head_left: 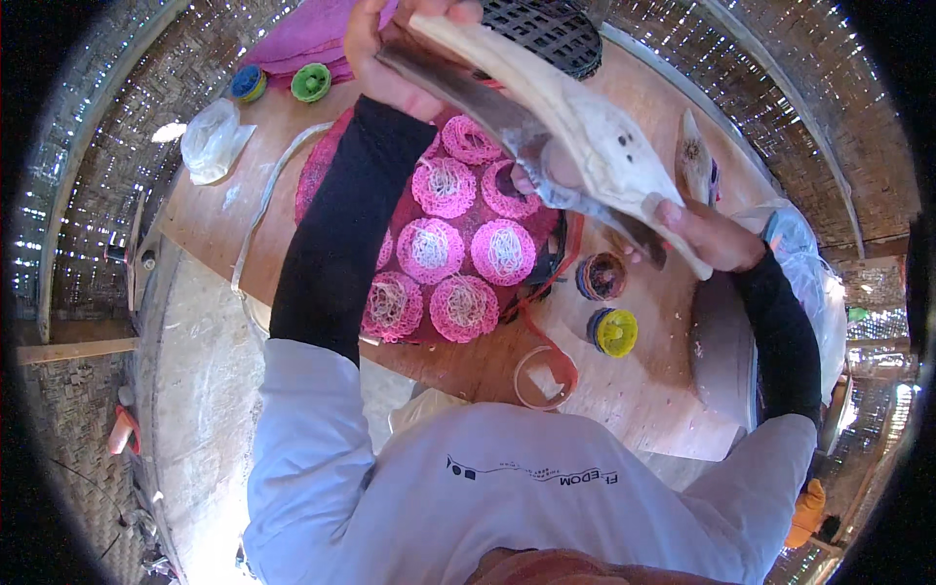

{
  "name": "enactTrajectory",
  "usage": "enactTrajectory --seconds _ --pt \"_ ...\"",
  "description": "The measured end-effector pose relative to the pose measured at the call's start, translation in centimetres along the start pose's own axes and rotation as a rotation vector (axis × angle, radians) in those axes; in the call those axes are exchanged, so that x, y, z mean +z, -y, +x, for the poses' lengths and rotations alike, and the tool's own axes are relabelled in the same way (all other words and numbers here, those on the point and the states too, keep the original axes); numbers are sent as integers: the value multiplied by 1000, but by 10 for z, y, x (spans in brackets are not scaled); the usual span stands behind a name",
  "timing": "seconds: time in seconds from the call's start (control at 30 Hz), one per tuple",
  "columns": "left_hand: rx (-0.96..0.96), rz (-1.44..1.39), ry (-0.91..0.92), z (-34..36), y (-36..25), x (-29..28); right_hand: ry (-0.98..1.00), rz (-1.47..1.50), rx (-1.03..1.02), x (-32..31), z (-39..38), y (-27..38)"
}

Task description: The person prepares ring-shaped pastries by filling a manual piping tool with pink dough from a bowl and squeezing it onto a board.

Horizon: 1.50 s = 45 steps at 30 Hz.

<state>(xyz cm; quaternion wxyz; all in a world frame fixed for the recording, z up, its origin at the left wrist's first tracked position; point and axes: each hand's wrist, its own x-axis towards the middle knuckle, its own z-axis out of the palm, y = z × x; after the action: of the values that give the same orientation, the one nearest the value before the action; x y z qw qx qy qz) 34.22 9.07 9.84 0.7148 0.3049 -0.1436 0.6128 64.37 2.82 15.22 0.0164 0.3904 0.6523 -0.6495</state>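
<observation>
Both arms reach forward, raising a long cream-coloured, hard-looking piece (595, 117) that tapers at its ends and has small dark holes. Under it, a grey-brown strip (478, 102) runs the same way, with a gap between them. I cannot make out its kind. My left hand (390, 63) grips the far left end. My right hand (712, 234) is closed around the near right end, thumb on top. Below lies a red mesh tray (327, 180) bearing several pink lacy discs (430, 251) with white middles. The raised piece hides part of the tray.
A yellow ring-shaped holder (614, 332), a brown one (601, 277), a green one (311, 83) and a blue one (248, 83) stand on the wooden table (663, 390). Also there: a plastic bag (213, 141), a dark woven basket (551, 34), a clear round lid (544, 378) and a red strap (546, 336).
</observation>
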Motion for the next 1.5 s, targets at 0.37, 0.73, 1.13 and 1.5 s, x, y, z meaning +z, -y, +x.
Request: enactTrajectory --seconds 0.37,0.73,1.13,1.5 --pt "-80 -95 -17 5 15 -82 -236 6 101 -19 44 -45" --pt "-96 19 -13 16 1 -76 -281 -197 71 -24 48 -12" --pt "-58 -1 63 26 -56 -123 -229 -191 51 -31 99 16" --pt "109 55 -112 15 -53 -129 -265 -250 102 -38 113 19"
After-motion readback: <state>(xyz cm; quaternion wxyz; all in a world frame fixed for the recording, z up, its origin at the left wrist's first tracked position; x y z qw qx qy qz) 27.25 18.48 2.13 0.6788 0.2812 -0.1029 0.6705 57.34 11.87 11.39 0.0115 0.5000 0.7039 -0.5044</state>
